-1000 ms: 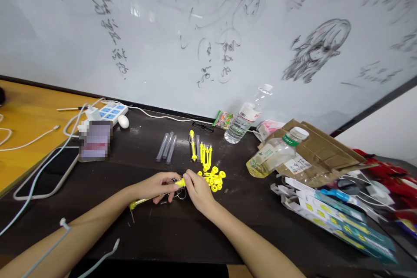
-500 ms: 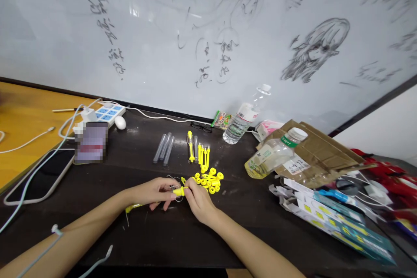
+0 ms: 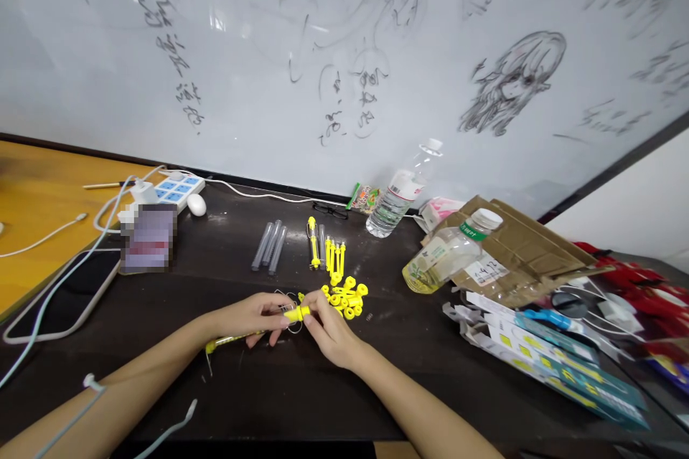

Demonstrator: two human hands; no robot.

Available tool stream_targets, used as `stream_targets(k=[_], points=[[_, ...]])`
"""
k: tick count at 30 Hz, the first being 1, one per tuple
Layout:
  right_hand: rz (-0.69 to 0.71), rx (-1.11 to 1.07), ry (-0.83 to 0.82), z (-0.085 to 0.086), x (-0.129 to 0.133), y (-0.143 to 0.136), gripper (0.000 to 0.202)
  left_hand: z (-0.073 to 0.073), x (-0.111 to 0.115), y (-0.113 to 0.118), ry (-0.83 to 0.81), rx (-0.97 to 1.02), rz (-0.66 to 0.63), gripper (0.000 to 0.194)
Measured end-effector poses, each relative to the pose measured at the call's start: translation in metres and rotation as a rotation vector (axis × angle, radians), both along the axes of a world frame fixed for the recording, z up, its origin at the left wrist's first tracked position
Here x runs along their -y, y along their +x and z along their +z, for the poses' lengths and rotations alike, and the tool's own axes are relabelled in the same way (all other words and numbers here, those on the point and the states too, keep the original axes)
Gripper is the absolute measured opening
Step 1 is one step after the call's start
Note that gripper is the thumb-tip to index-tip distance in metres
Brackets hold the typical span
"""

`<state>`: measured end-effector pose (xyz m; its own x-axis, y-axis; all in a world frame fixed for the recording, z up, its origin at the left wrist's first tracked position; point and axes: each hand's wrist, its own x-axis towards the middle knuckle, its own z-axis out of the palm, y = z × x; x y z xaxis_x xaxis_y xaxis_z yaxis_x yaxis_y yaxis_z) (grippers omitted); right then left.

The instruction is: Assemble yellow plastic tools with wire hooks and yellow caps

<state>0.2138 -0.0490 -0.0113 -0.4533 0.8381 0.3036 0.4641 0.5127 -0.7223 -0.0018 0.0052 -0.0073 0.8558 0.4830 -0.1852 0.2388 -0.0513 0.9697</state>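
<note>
My left hand point(image 3: 252, 315) is closed around a slim clear tube with yellow ends point(image 3: 232, 339), whose far end sticks out to the left under my palm. Between my hands sits a thick yellow end piece point(image 3: 296, 313); the fingers of my right hand point(image 3: 336, 333) pinch its right end. Thin metal wire loops point(image 3: 294, 328) lie behind and beside my left fingertips. A pile of small yellow plastic parts point(image 3: 349, 299) is just beyond my right hand. Farther back are a yellow-ended tube point(image 3: 313, 242), several yellow rods point(image 3: 336, 255) and some clear tubes point(image 3: 272, 247).
Right of the pile stand a water bottle point(image 3: 390, 204) and a bottle of yellow drink point(image 3: 444, 258). Opened cardboard packaging point(image 3: 538, 265) and a teal box point(image 3: 570, 373) crowd the right side. At left are phones point(image 3: 64, 294), cables and a power strip point(image 3: 180, 190). A whiteboard point(image 3: 242, 122) rises behind.
My right fingers have shifted slightly, showing more of the yellow end piece between my hands. The whole view has moved a little; the tube stays in my left hand.
</note>
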Motion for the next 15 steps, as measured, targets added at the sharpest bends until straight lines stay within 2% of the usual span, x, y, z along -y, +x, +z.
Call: stream_targets(k=[11,15], points=[[0.014,0.028,-0.008,-0.0026,0.0005,0.0016,0.018,0.0026,0.0013,0.0011,0.005,-0.008,-0.001,0.043],[-0.057,0.001,-0.039,-0.0034,0.0001,0.0001,0.014,0.0041,0.0015,0.0011,0.01,-0.018,0.0,0.044]])
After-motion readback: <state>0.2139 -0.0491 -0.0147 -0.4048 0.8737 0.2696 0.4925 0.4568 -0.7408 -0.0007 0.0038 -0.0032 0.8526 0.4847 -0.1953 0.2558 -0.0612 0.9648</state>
